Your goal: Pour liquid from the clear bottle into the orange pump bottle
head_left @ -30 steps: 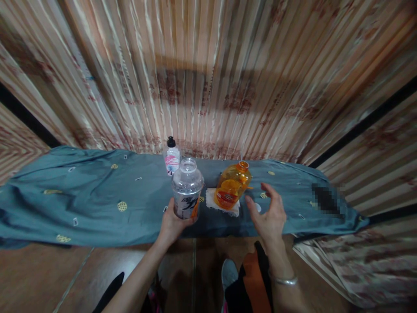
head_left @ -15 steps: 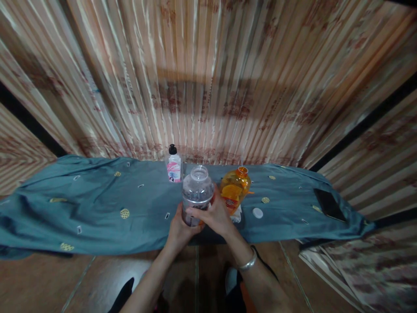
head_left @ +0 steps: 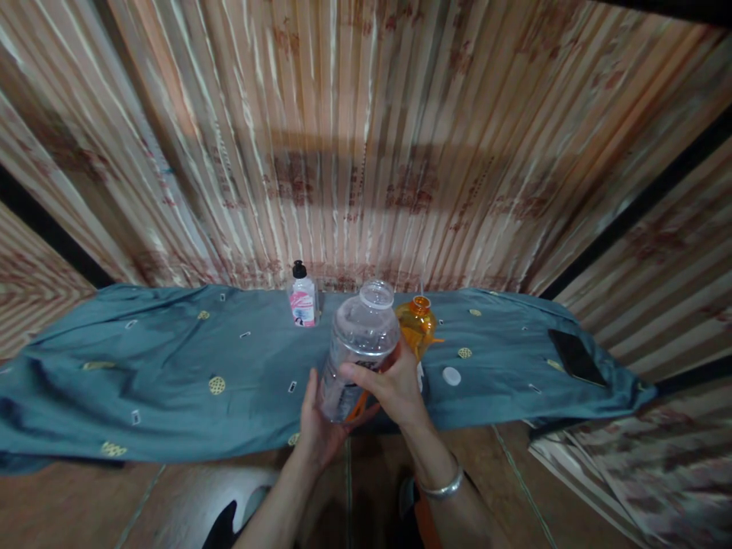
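A large clear plastic bottle (head_left: 366, 328) without a cap is held up in both hands, its neck tilted to the right. My left hand (head_left: 320, 415) cups it low down, fingers around the base. With the thumb across its front, my right hand (head_left: 394, 381) grips its right side. Some orange shows at the lower part of the bottle; I cannot tell whether it is inside or seen through the wall. Just behind the right hand stands an uncapped amber bottle (head_left: 419, 324), partly hidden by the clear one.
A pump-top bottle with a pink label (head_left: 303, 301) stands at the back of the cloth-covered table (head_left: 171, 358). A white cap (head_left: 451, 377) lies right of my hands, and a dark phone (head_left: 575, 355) lies further right. A pleated curtain (head_left: 343, 152) hangs behind.
Both hands have lifted the clear bottle and tipped its neck to the right, toward the amber bottle, which it now hides more. The view has shifted slightly.
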Available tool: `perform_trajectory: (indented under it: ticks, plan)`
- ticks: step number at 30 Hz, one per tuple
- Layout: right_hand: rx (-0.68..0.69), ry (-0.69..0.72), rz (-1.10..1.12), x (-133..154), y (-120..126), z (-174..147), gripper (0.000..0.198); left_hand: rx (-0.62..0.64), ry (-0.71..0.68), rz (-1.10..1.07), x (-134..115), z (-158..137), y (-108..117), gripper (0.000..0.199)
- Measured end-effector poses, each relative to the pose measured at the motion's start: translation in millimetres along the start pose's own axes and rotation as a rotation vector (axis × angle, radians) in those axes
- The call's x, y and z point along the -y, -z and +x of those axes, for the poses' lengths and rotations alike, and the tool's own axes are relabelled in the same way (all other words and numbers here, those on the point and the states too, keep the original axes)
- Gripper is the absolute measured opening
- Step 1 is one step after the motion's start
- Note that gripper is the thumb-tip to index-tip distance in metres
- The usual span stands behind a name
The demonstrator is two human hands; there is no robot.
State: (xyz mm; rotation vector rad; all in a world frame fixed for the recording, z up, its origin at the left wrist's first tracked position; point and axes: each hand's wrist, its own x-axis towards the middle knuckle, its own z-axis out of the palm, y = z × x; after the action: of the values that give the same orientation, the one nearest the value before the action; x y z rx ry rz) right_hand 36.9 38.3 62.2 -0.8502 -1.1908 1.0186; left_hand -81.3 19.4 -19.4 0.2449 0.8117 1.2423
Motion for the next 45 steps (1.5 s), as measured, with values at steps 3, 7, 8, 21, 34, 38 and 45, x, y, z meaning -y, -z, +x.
perform_trajectory:
  ticks: [3,7,8,21,34,38,45]
  plan:
    - [0.026,0.021,-0.033,4.8,-1.1,-2.9,0.077,-0.039,0.057,-0.095,3.8,-9.0,-10.7,0.045]
    - [0.051,0.047,-0.115,1.4,3.9,-2.3,0.079,-0.089,0.101,-0.156,-0.5,-15.9,-17.7,0.039]
    - [0.066,0.053,-0.145,0.2,5.8,-2.5,0.079,-0.105,0.104,-0.162,-2.2,-16.6,-18.3,0.038]
    - [-0.302,0.262,-0.601,-17.1,118.9,14.6,0.098,-0.201,-0.009,-0.128,-30.6,-20.0,-13.6,0.032]
    - [-0.1,-0.056,-0.621,-72.9,118.0,20.4,0.062,-0.314,-0.042,-0.089,-36.6,-20.0,-1.4,0.025]
    - [-0.235,0.028,-0.812,-75.2,104.5,14.3,0.061,-0.338,-0.049,-0.095,-40.3,-20.1,4.9,0.023]
    - [-0.246,0.009,-0.865,-79.9,86.8,10.8,0.066,-0.354,-0.046,-0.099,-43.2,-18.6,16.9,0.023]
